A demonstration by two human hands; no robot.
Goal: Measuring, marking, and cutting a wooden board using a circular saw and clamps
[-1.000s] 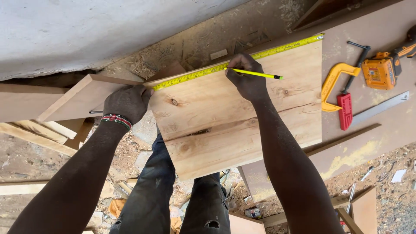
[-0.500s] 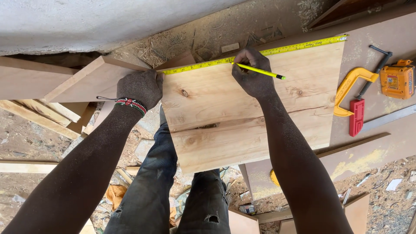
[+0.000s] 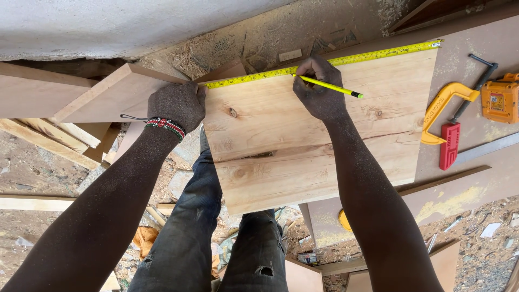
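A pale wooden board (image 3: pixel 319 135) lies across a brown worktop, its left part overhanging my legs. A yellow tape measure (image 3: pixel 378 54) is stretched along the board's far edge. My left hand (image 3: pixel 177 105) grips the board's left far corner and pins the tape's end there; a beaded bracelet is on the wrist. My right hand (image 3: pixel 319 89) holds a yellow pencil (image 3: pixel 330 86) with its tip against the tape near the middle of the far edge.
A yellow and red clamp (image 3: pixel 448 119) lies on the brown worktop (image 3: pixel 476 184) right of the board, next to an orange power tool (image 3: pixel 500 100). Loose planks (image 3: pixel 59 103) are stacked at the left. Sawdust and scraps cover the ground below.
The view has shifted so the board and tools sit further right in frame. Both hands stay on the board's far edge, pencil still at the tape.
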